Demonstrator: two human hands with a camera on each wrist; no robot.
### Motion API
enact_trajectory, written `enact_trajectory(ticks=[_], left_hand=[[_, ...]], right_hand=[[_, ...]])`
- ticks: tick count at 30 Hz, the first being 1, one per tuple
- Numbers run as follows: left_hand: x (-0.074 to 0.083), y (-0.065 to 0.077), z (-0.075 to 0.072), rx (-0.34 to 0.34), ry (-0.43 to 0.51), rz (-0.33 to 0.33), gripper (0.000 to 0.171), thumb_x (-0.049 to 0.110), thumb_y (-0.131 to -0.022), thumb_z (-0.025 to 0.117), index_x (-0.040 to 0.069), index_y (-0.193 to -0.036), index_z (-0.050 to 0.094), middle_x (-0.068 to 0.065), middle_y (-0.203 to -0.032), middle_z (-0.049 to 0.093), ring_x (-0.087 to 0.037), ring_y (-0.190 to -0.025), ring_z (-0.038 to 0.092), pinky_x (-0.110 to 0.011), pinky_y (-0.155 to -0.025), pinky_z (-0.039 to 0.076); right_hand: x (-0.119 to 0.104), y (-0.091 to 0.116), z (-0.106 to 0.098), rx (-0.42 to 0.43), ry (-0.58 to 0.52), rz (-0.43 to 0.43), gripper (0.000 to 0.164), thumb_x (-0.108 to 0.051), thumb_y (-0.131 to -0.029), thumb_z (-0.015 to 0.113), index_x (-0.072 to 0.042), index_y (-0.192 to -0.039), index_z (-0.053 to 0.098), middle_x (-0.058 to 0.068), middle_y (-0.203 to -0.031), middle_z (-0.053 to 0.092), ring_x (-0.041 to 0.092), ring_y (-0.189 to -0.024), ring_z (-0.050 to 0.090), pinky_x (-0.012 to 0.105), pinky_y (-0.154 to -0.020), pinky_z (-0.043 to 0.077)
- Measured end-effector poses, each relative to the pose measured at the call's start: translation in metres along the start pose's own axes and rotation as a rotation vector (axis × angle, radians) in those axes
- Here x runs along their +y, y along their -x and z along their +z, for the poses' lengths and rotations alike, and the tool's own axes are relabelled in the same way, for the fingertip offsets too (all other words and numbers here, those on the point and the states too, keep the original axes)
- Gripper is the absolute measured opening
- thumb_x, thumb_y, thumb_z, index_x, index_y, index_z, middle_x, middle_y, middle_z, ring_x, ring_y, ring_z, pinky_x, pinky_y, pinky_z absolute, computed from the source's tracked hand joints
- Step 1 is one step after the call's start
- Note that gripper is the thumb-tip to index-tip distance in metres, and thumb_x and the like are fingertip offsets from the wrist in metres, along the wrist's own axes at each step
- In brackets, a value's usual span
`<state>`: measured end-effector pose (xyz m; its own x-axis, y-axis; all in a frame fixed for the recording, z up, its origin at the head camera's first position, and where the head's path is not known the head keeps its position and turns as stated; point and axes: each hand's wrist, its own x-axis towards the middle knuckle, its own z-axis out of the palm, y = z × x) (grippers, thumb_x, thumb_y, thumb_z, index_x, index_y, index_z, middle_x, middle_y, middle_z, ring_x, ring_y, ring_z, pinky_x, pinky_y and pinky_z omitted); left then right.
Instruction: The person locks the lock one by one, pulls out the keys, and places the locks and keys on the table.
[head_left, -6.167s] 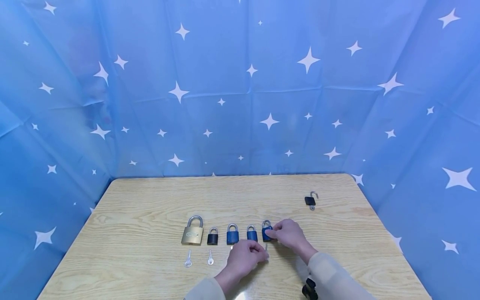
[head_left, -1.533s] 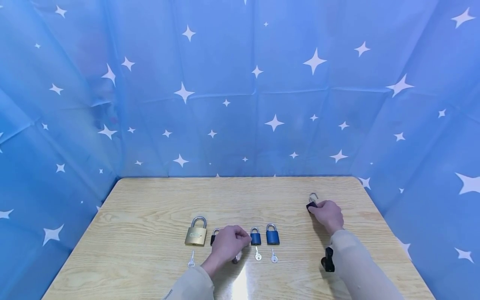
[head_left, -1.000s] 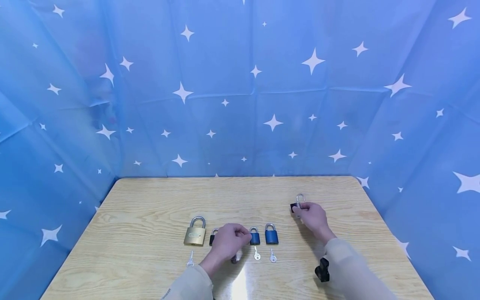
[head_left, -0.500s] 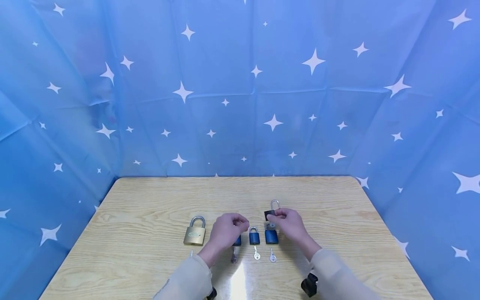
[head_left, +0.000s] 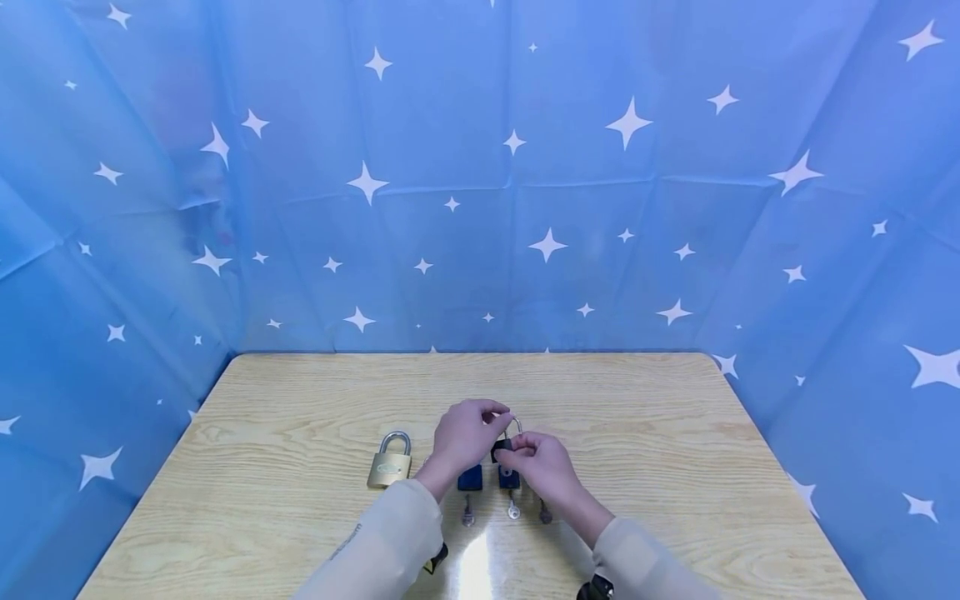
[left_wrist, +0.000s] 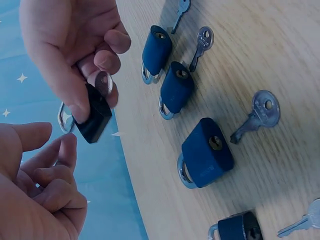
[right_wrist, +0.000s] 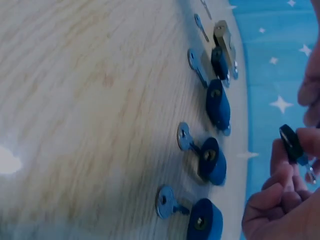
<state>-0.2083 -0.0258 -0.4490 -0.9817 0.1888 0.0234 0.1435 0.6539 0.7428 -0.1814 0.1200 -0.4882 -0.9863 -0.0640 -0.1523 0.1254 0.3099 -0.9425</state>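
Observation:
My right hand [head_left: 547, 471] pinches a small black padlock [left_wrist: 92, 114] by its body, held up over the row of padlocks. Its silver shackle [left_wrist: 64, 119] stands raised, and a key [left_wrist: 103, 83] sits in its bottom. My left hand [head_left: 465, 437] is beside it, the thumb and forefinger apart and their tips right at the shackle. In the left wrist view, nothing shows between them. Beneath the hands stand three blue padlocks, one a larger blue padlock [left_wrist: 207, 154]; in the head view the hands partly cover this row.
A big brass padlock [head_left: 389, 468] lies left of the blue ones, with another black padlock [left_wrist: 240, 227] between. Loose keys lie before the padlocks, such as a key [left_wrist: 260, 112] near the larger blue one. A star-patterned blue curtain [head_left: 480, 208] hangs behind the wooden table [head_left: 300, 400].
My right hand has picked up the black padlock from the table's right side and brought it left to the middle. My left hand has risen from the row to meet it.

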Motion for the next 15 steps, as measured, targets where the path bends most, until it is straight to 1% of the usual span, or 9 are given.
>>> enact_trajectory(ticks=[4,9,12,15], left_hand=[[0.0040,0.0003,0.0004,-0.010,-0.045,0.007,0.023,0.036,-0.094,0.057,0.021,-0.102,0.071,0.004,-0.088,0.067,-0.011,-0.064,0.054,-0.031,-0.054,0.043],[0.0068,0.0011,-0.0002,-0.029,-0.088,0.010,0.018,0.038,-0.093,0.058,0.023,-0.095,0.067,0.008,-0.076,0.061,-0.011,-0.058,0.052,-0.031,-0.051,0.042],[0.0073,0.0013,-0.0009,-0.042,-0.096,0.010,0.017,0.040,-0.093,0.058,0.024,-0.092,0.065,0.009,-0.074,0.060,-0.011,-0.058,0.051,-0.031,-0.052,0.041],[0.0063,0.0011,-0.0020,-0.053,-0.090,0.017,0.016,0.039,-0.092,0.059,0.023,-0.091,0.064,0.008,-0.075,0.061,-0.010,-0.059,0.052,-0.031,-0.053,0.042]], right_hand=[[-0.0008,0.0029,0.0044,0.014,0.019,-0.008,0.025,-0.025,-0.078,0.076,-0.005,-0.083,0.063,0.001,-0.069,0.064,0.018,-0.070,0.060,0.030,-0.064,0.043],[0.0020,0.0037,0.0077,0.026,0.036,-0.018,0.024,-0.026,-0.076,0.077,-0.005,-0.081,0.064,-0.001,-0.068,0.064,0.013,-0.068,0.057,0.030,-0.066,0.044],[0.0035,0.0037,0.0083,0.019,0.029,-0.023,0.024,-0.025,-0.077,0.076,-0.005,-0.082,0.065,0.000,-0.069,0.064,0.013,-0.069,0.057,0.030,-0.068,0.045],[0.0046,0.0038,0.0081,0.012,0.014,-0.024,0.024,-0.026,-0.078,0.075,-0.005,-0.083,0.065,0.001,-0.070,0.065,0.014,-0.070,0.058,0.030,-0.069,0.045]])
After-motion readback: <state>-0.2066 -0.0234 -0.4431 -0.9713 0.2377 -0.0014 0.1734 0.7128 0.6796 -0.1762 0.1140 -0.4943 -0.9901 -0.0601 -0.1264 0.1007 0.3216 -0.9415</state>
